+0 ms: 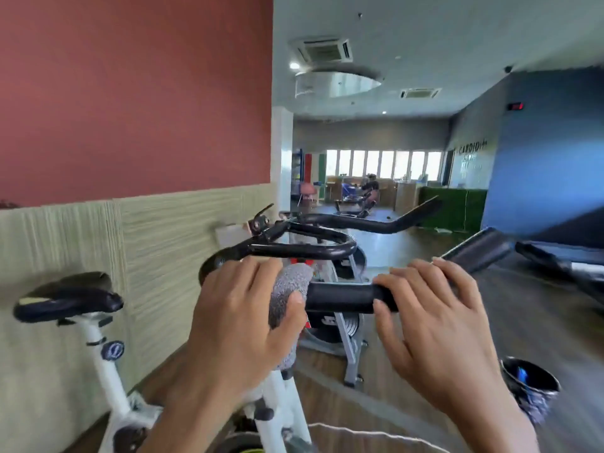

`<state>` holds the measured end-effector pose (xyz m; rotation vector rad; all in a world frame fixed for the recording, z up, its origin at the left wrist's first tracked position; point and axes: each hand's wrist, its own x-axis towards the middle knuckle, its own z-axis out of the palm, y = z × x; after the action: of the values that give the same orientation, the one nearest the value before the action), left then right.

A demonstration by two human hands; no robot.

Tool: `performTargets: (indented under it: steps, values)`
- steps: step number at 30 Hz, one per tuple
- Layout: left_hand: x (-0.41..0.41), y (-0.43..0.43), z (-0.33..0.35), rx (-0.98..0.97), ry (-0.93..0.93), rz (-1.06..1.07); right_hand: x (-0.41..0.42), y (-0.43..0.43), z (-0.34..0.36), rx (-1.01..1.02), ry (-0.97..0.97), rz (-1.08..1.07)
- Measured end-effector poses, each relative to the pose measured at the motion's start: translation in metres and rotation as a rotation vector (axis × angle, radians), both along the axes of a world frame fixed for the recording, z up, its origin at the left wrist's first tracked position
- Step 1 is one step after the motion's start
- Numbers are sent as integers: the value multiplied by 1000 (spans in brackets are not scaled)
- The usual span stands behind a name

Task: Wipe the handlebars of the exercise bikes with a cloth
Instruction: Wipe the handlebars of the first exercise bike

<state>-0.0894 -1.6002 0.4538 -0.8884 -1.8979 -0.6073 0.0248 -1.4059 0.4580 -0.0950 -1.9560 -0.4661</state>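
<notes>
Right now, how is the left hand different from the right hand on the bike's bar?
The left hand squeezes a grey cloth around the handlebar, while the right hand grips the bare black bar with no cloth. The left hand is on the bar's left part, and the right hand is near where the bar bends upward. Both hands curl around the same handlebar, with their backs toward the camera.

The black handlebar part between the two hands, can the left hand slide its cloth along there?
Probably yes. The left hand holds the grey cloth on the handlebar, right beside that bare stretch, with nothing between. Only the right hand, gripping further along, would stop it.
</notes>
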Motion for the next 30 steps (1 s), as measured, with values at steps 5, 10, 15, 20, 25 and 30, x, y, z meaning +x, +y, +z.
performTargets:
  steps: [5,10,15,20,25,30]
  values:
    - [29,20,19,-153,-148,96,14,6,34,-107,-221,31]
    - [66,67,38,-257,-315,49,30,18,54,-165,-260,-65]
    - [52,49,43,-360,-356,25,38,22,53,-157,-279,-67]
    - [65,69,43,-346,-381,95,40,20,48,-201,-263,-128]
    - [49,44,39,-307,-321,-1,41,21,47,-179,-245,-157]
    - [45,38,37,-262,-343,85,36,15,46,-222,-182,-168]
